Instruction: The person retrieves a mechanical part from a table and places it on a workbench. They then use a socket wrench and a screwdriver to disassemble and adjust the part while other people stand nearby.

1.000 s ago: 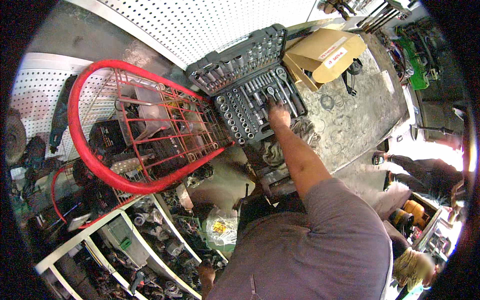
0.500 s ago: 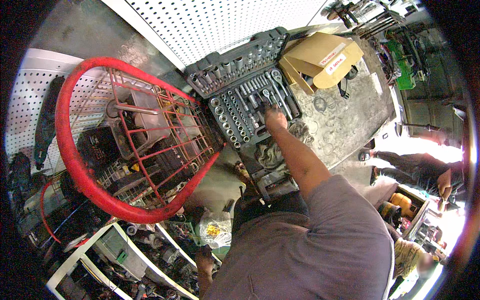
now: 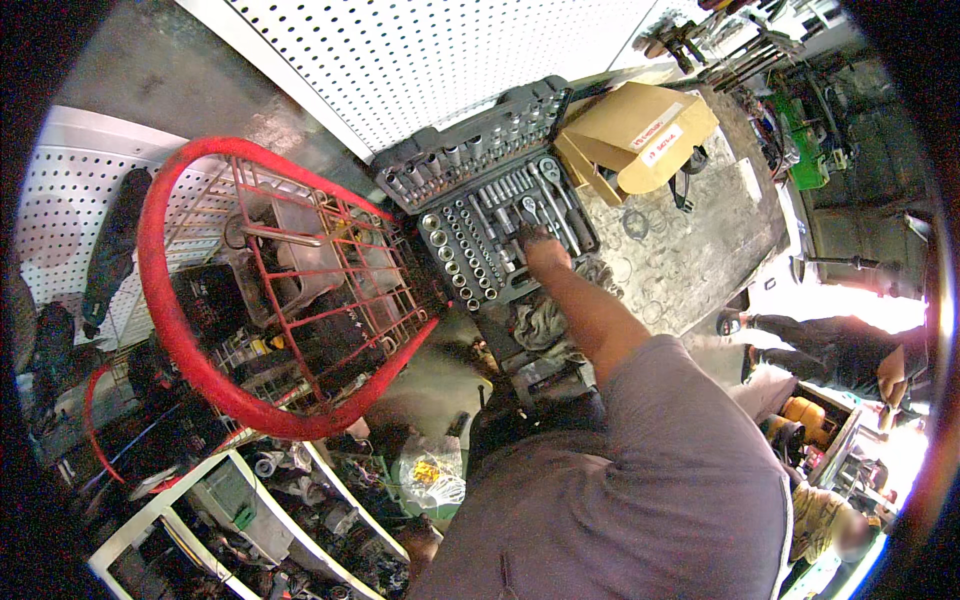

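A dark socket set case (image 3: 465,300) lies open on the bench, with rows of chrome sockets in its base and more along its raised lid. My right hand (image 3: 545,254) reaches into the base, fingers curled down beside a small ratchet (image 3: 530,206). What lies between those fingers is too dark to make out. A larger ratchet (image 3: 550,170) sits in its slot just beyond. My left hand (image 3: 420,540) hangs low near the lower edge, partly behind my shirt, its fingers not distinguishable. A crumpled grey rag (image 3: 540,325) rests in front of the case.
A red-rimmed wire basket (image 3: 165,290) holding tools and parts stands at the left. An open cardboard box (image 3: 635,135) sits on the worn bench (image 3: 720,240). White pegboard (image 3: 370,70) rises behind. A white-framed shelf (image 3: 235,470) holds parts lower left. Other people are at the right.
My right hand has shifted slightly within the case, staying by the small ratchet. My left hand has dropped lower, and more of it is hidden. The whole view has tilted a little.
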A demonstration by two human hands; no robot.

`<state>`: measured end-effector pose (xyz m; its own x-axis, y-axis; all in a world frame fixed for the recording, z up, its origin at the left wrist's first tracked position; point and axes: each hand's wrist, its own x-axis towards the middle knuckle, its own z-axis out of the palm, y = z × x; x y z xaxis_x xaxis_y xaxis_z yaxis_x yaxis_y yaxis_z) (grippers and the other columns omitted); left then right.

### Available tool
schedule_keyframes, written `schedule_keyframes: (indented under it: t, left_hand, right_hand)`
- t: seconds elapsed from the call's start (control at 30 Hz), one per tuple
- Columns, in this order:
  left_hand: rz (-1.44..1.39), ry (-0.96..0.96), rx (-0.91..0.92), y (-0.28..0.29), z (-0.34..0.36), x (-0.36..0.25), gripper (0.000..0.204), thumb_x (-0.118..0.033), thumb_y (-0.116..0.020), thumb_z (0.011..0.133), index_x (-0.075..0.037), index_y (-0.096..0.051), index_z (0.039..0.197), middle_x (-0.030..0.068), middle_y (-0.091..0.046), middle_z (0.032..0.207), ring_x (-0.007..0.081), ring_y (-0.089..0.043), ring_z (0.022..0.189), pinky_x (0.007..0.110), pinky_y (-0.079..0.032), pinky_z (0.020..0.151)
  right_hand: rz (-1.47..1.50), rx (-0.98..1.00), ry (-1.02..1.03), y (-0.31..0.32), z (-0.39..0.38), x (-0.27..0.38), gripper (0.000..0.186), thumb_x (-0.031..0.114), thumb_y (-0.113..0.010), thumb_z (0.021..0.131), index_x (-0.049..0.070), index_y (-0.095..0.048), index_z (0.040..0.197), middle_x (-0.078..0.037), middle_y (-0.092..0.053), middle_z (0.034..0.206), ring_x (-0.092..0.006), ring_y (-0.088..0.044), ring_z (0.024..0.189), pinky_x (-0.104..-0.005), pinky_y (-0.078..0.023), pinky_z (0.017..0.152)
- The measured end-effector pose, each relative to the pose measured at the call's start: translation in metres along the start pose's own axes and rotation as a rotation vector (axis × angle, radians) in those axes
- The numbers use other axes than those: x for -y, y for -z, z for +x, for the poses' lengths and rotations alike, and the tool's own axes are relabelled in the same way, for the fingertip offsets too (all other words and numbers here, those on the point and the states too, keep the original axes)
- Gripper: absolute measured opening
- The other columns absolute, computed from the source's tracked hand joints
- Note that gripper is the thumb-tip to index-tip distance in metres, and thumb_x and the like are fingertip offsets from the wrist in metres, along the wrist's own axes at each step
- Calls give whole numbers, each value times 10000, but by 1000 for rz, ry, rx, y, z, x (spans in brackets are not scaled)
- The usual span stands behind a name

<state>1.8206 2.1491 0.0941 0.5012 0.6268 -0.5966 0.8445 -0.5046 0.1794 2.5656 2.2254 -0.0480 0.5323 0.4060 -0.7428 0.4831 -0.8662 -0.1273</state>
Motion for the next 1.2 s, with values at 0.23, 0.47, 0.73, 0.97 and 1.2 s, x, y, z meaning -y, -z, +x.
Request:
schedule_keyframes:
  t: [0.23,0.47,0.73,0.97,1.2]
  left_hand:
    - [116,-201,-193,-26,-14,-21,348,-136,-682,911,-43,-650,1244,231,-682,977,474,-654,906,578,-534,792]
    - [32,-68,-25,-52,-26,-33,211,-187,-584,990,-6,-661,1068,204,-666,959,422,-624,861,535,-508,767]
    - [-121,-30,-5,-106,-51,-1,292,-187,-524,1001,-29,-649,1212,168,-697,1214,343,-649,1138,423,-490,1034]
    - [-48,-60,39,-74,-51,-26,241,-185,-537,999,-49,-640,1169,174,-689,1145,406,-634,1111,469,-483,1033]
    - [-25,47,147,-72,-48,-27,276,-184,-502,1024,-40,-592,1242,186,-660,1211,360,-604,1185,444,-463,1076]
  right_hand:
    - [-317,-156,433,-7,53,-47,542,220,-686,901,129,-589,1426,-222,-753,1137,-398,-743,1028,-523,-590,887]
    - [-80,-199,488,-2,67,-65,523,155,-706,860,148,-615,1375,-243,-743,1056,-460,-712,1010,-539,-578,852]
    - [-49,-114,243,3,34,-29,369,295,-538,1026,44,-666,1264,-254,-710,1239,-459,-668,1194,-567,-526,1038]
    - [105,-265,198,-19,36,-27,425,125,-662,891,-28,-623,1285,-286,-720,1179,-435,-719,1091,-530,-593,912]
    - [-89,-187,332,-13,36,-42,477,164,-696,857,-18,-617,1291,-291,-732,1113,-435,-735,1005,-534,-598,882]
